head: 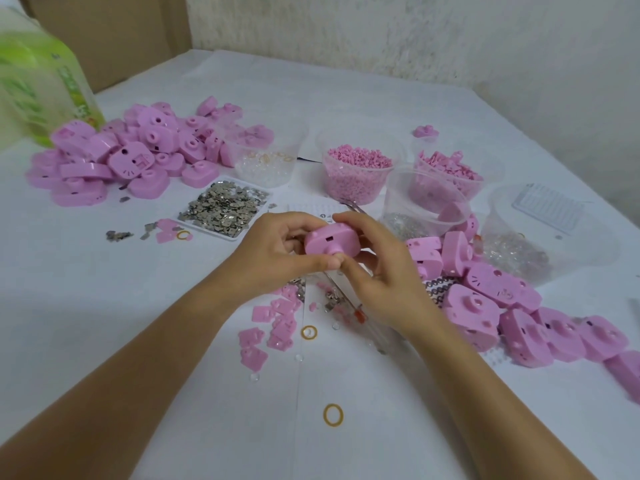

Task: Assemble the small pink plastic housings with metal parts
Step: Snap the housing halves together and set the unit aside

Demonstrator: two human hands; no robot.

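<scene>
A small pink housing (329, 241) is held above the table's middle between both hands. My left hand (273, 252) grips its left side with thumb and curled fingers. My right hand (377, 271) grips its right side, thumb under the round knob. A thin clear stick with a red tip (349, 308) runs under my right hand. A white tray of small metal parts (225, 207) lies just behind the hands. Flat pink covers (273, 323) and a few metal bits lie scattered below the hands.
A heap of pink housings (121, 155) lies at back left, another heap (512, 306) at right. Clear cups hold pink pellets (358, 173), pink pieces (446, 171) and clear parts (265, 161). Rubber bands (333, 415) lie near. A green bottle (38, 84) stands far left.
</scene>
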